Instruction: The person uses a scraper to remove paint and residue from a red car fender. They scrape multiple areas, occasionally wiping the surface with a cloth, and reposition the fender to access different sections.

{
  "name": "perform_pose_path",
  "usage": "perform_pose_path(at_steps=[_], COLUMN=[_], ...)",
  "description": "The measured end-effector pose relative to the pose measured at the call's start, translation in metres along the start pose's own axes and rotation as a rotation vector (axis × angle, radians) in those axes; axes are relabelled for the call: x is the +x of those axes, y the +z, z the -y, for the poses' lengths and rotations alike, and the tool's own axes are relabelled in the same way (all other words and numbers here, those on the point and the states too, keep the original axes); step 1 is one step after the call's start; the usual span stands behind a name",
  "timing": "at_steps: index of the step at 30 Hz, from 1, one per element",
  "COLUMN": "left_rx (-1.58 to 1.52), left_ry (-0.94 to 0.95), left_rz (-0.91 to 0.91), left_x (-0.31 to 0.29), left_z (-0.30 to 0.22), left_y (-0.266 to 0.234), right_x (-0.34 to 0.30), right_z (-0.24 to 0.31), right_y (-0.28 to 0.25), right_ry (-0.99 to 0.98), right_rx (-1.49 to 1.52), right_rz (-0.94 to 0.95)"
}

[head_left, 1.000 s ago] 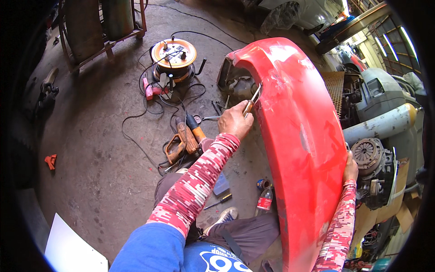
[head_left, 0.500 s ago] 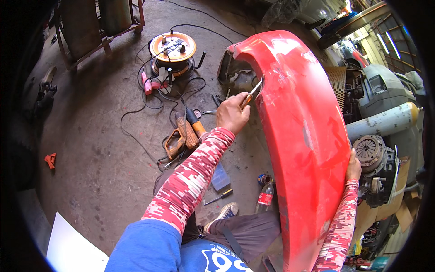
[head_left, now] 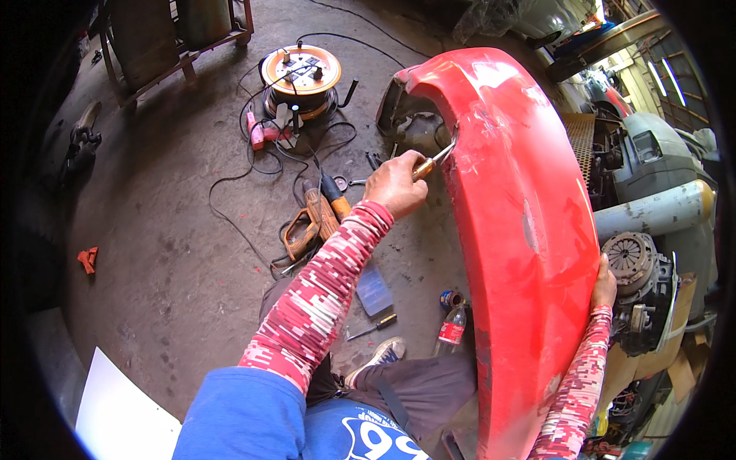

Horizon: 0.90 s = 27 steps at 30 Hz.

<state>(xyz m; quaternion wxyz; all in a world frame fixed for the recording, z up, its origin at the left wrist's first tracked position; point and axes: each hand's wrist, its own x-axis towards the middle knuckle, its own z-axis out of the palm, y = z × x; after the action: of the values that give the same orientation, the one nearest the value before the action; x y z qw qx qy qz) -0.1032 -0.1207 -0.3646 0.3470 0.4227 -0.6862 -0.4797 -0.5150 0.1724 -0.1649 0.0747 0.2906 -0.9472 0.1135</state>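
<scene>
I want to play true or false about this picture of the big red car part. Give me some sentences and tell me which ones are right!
1. The left hand holds a screwdriver against the edge of the red car part. True.
2. The right hand is picking up the plastic bottle. False: it grips the car part's far edge, and the bottle stands on the floor.
3. An orange cable reel sits on the floor. True.
4. The car part is blue. False: it is red.
5. A power tool lies on the floor. True.
</scene>
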Motion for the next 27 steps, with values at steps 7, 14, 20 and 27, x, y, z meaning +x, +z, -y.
perform_pose_path(at_steps=[7,14,20,27], left_rx=[-0.043,-0.19,-0.055,0.285], left_ry=[0.08,0.079,-0.077,0.072], left_rz=[-0.033,-0.142,-0.02,0.077], left_x=[-0.002,0.002,-0.02,-0.06], left_z=[0.002,0.002,-0.027,-0.048], left_y=[0.007,0.033,0.022,-0.013], right_x=[0.0,0.004,0.006,0.003], right_z=[0.001,-0.001,-0.008,-0.001], right_y=[-0.002,-0.002,0.001,-0.001], right_ry=[0.023,0.062,0.038,0.026], right_rx=[-0.104,-0.15,-0.021,-0.085], right_rz=[-0.013,0.008,0.002,-0.007])
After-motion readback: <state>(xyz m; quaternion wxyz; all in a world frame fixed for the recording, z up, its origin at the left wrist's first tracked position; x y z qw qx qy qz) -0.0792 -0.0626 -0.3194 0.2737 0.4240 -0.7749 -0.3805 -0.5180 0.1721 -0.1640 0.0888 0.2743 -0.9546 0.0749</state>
